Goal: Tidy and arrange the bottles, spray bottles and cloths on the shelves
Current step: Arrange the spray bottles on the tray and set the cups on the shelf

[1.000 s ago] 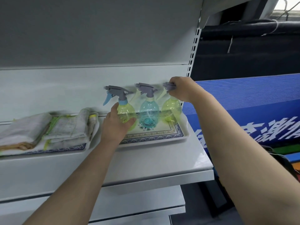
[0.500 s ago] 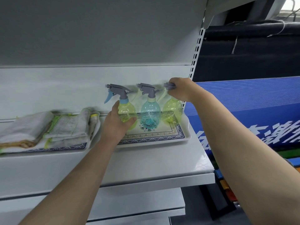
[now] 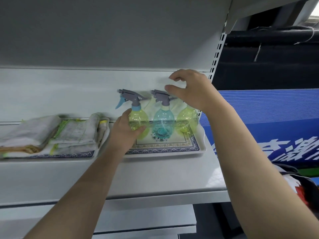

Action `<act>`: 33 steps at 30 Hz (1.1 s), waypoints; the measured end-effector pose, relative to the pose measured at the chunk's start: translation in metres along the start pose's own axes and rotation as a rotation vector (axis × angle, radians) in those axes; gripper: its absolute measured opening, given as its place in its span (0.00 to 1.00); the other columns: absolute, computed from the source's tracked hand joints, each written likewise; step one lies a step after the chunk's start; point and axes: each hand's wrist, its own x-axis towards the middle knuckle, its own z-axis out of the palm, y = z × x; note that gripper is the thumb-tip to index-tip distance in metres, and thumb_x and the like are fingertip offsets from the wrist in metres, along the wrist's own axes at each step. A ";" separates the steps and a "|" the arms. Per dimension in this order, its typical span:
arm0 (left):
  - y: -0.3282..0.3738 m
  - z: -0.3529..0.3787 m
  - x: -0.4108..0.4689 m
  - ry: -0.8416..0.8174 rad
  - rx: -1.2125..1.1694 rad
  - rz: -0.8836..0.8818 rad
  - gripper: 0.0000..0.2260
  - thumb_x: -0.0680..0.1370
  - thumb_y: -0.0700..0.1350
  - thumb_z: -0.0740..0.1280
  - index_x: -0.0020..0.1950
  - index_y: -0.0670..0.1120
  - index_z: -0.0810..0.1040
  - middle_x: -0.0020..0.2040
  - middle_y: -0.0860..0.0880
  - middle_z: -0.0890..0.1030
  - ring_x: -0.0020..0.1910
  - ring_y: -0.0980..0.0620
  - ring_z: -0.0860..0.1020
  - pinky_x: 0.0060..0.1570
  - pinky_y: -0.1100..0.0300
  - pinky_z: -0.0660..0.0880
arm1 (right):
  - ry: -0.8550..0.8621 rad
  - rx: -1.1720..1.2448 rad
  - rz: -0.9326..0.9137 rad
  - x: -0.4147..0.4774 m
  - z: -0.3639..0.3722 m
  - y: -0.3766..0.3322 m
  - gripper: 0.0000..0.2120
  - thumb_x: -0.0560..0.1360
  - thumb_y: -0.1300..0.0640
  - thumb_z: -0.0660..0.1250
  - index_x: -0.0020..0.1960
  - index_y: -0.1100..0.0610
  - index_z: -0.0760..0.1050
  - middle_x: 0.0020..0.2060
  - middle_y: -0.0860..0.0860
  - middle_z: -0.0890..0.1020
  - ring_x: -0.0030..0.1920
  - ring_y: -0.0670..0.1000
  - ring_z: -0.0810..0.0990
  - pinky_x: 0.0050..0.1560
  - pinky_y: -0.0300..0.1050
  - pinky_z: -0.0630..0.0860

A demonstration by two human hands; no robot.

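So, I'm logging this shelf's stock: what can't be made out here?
Head view only.
Trigger head of the right yellow spray bottle: hidden behind the right hand.
Near side of the left yellow spray bottle: covered by the left hand.
Cloths: blurred, cut off by the left edge.

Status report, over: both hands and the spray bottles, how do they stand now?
Left hand grips left yellow bottle on tray. Right hand open above blue bottle and right yellow bottle, hiding the latter's trigger.
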 end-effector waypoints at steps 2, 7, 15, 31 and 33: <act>0.001 -0.004 -0.001 -0.038 -0.029 -0.006 0.37 0.72 0.55 0.75 0.77 0.56 0.61 0.68 0.51 0.74 0.67 0.52 0.72 0.66 0.52 0.71 | 0.015 0.015 -0.010 -0.008 0.007 0.002 0.19 0.76 0.44 0.69 0.64 0.50 0.77 0.59 0.47 0.79 0.60 0.47 0.75 0.55 0.40 0.69; 0.012 -0.008 -0.007 -0.043 0.012 -0.016 0.43 0.71 0.60 0.74 0.80 0.57 0.55 0.74 0.50 0.69 0.73 0.49 0.67 0.72 0.47 0.65 | 0.104 0.100 0.015 -0.028 0.012 0.003 0.15 0.76 0.49 0.69 0.61 0.53 0.79 0.51 0.47 0.79 0.53 0.48 0.78 0.53 0.40 0.74; 0.013 -0.006 -0.067 0.158 0.025 -0.081 0.38 0.76 0.59 0.69 0.80 0.46 0.58 0.78 0.46 0.63 0.77 0.49 0.61 0.73 0.52 0.60 | 0.039 0.366 0.246 -0.095 0.042 0.007 0.09 0.79 0.51 0.66 0.58 0.49 0.78 0.41 0.41 0.80 0.36 0.39 0.75 0.35 0.33 0.70; -0.019 -0.065 -0.188 0.219 -0.275 -0.061 0.21 0.78 0.46 0.70 0.71 0.50 0.73 0.58 0.53 0.79 0.56 0.58 0.78 0.59 0.67 0.72 | -0.063 0.529 0.337 -0.185 0.115 -0.066 0.05 0.75 0.53 0.67 0.49 0.46 0.80 0.41 0.44 0.84 0.43 0.47 0.82 0.43 0.41 0.76; -0.024 -0.082 -0.202 0.190 -0.302 -0.042 0.19 0.78 0.45 0.70 0.70 0.49 0.75 0.53 0.52 0.81 0.52 0.56 0.79 0.56 0.69 0.73 | -0.047 0.550 0.372 -0.202 0.120 -0.083 0.05 0.75 0.53 0.67 0.49 0.46 0.80 0.41 0.46 0.85 0.44 0.50 0.83 0.46 0.46 0.78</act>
